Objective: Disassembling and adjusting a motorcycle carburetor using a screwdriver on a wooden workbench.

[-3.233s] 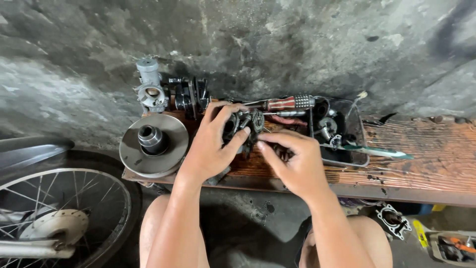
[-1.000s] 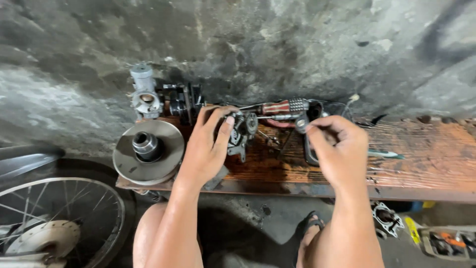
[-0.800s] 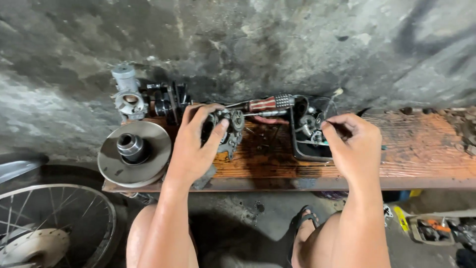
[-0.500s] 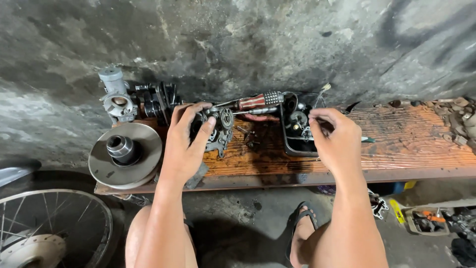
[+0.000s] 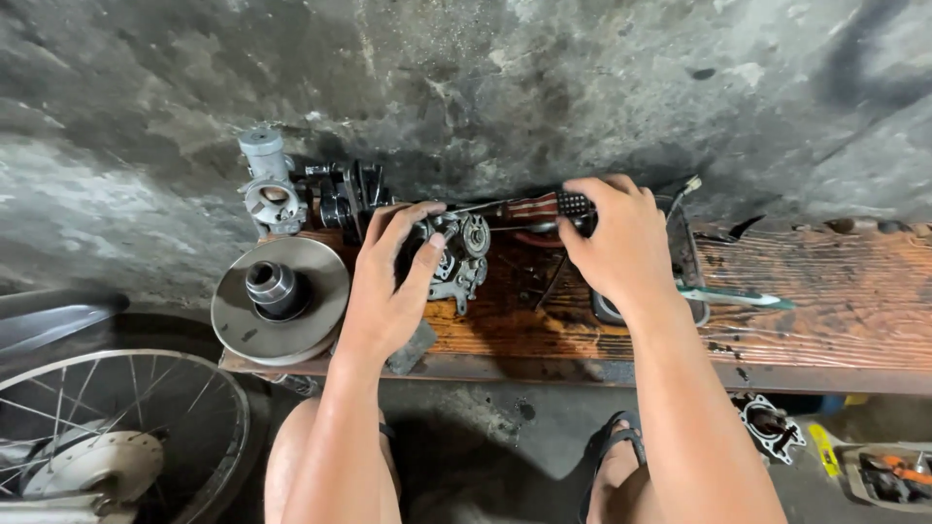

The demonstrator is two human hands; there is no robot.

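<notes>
Head view
Left hand (image 5: 388, 286): my fingers (image 5: 419, 215) curl over the small metal engine part (image 5: 456, 257) on the wooden bench (image 5: 835, 291), pinning it there.
Right hand (image 5: 616, 243): closed around the screwdriver handle (image 5: 558, 206) (red and black), its shaft running toward my left fingertips.
Beside my left wrist: a round clutch pulley (image 5: 280, 296).
Under my right palm: a black tray (image 5: 684, 262).

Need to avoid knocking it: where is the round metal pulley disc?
Head view, left end of the wooden bench: the pulley disc lies just left of the left hand.
</notes>
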